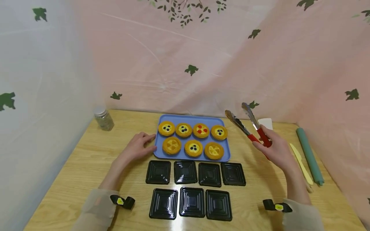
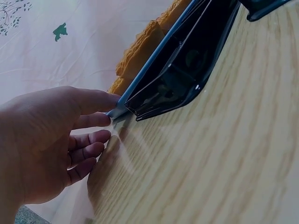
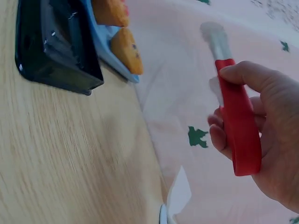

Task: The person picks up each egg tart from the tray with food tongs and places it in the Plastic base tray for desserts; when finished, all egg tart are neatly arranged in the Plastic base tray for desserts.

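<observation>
A blue tray (image 1: pixel 190 159) holds several fruit tarts (image 1: pixel 193 148), topped with dark berries, red pieces or yellow-orange wedges. At the tray's left edge, my left hand (image 1: pixel 140 146) touches the rim with thumb and index finger; in the left wrist view its other fingers curve loosely below. My right hand (image 1: pixel 274 146) grips the red handles of metal tongs (image 1: pixel 251 116), raised right of the tray. The tongs' jaws stand apart with nothing between them. In the right wrist view, my thumb lies along the red handle (image 3: pixel 240 126). Several square black plastic containers (image 1: pixel 192 202) stand in two rows before the tray.
At the far left stands a glass jar (image 1: pixel 104 120) with a silver lid. On the right lie a pale yellow knife (image 1: pixel 301 163) and a green rolled item (image 1: pixel 310 157). Something white (image 1: pixel 266 123) sits behind my right hand, near the patterned curtain (image 1: pixel 162 80).
</observation>
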Motion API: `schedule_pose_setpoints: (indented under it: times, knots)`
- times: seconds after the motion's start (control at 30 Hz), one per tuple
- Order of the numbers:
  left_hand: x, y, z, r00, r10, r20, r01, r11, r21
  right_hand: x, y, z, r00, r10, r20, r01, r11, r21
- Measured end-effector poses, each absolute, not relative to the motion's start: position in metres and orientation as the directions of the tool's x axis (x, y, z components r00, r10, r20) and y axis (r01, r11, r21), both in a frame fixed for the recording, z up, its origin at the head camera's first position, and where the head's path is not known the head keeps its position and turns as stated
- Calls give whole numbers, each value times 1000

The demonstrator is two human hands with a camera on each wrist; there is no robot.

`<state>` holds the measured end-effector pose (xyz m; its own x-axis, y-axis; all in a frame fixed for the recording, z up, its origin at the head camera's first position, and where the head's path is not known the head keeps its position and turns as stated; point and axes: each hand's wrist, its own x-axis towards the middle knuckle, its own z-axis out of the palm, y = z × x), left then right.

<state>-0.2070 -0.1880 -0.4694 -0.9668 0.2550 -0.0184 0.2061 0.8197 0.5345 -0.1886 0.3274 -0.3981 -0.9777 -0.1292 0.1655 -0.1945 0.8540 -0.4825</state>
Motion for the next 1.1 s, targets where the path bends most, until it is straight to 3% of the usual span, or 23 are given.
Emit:
schedule_pose_setpoints:
  times: [0.27,0.53,0.73,0.93,1.1]
  knots:
    - [-208,-191,-472,-967,255,-12,211,824,525,-212,299,-378,-942,-320,99,-328,820,-469]
    - [-209,-189,-472,-966,257,-19,209,824,527,-244,262,-351,-891,-444,93,-445,813,-376]
    - [-210,-187,-471,-967,254,-12,207,816,540,-273,232,-338,-844,-529,86,-534,817,-218]
    - [-210,-189,-472,-968,250,-22,200,819,538,-293,205,-329,-812,-584,-9,-583,811,-48]
    - [-210,-187,-474,-967,256,-16,206,814,542,-304,191,-337,-766,-640,-54,-642,767,17]
